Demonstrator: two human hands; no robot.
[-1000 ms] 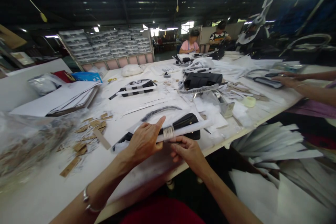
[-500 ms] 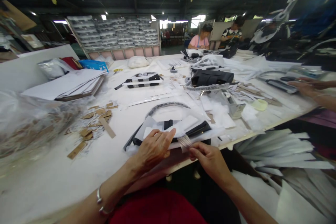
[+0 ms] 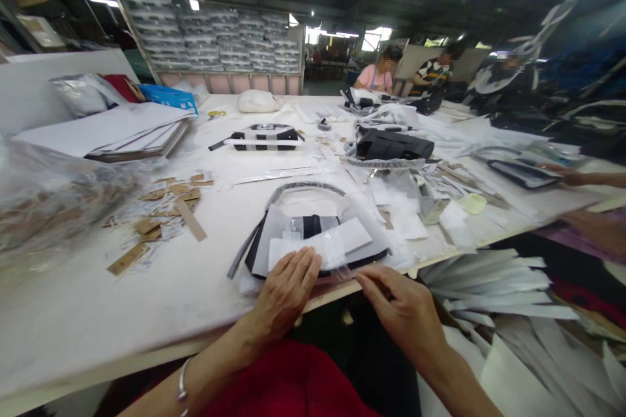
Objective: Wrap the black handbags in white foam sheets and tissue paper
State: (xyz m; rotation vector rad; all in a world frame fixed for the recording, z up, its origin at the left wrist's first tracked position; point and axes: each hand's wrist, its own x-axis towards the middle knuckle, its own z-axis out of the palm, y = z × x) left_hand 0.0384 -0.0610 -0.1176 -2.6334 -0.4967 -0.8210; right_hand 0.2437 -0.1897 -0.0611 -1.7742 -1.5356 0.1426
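Observation:
A black handbag [image 3: 379, 257] lies flat at the table's near edge, its front covered with a pale wrapping sheet. Its handle [image 3: 308, 189], sleeved in clear plastic, arches away from me. White foam strips [image 3: 355, 234] lie across the bag, with clear tape [image 3: 337, 251] over them. Fingers stretched out, my left hand [image 3: 288, 283] presses flat on the strip and the bag's lower edge. At the bag's lower right, my right hand [image 3: 403, 306] is closed in a pinch at the loose end of the clear tape, just beyond the table edge.
Brown cardboard tags [image 3: 151, 228] lie scattered on the left beside a clear plastic bag [image 3: 53, 202]. Another wrapped handbag [image 3: 264, 138] and a black bag [image 3: 394, 144] lie farther back. White strips [image 3: 489, 280] are piled below the table at right. A co-worker's hand [image 3: 570, 176] is at far right.
My left hand has flattened from a bent grip onto the strip. The bag now lies flatter with more of its front showing. My right hand keeps its pinch, slightly farther right.

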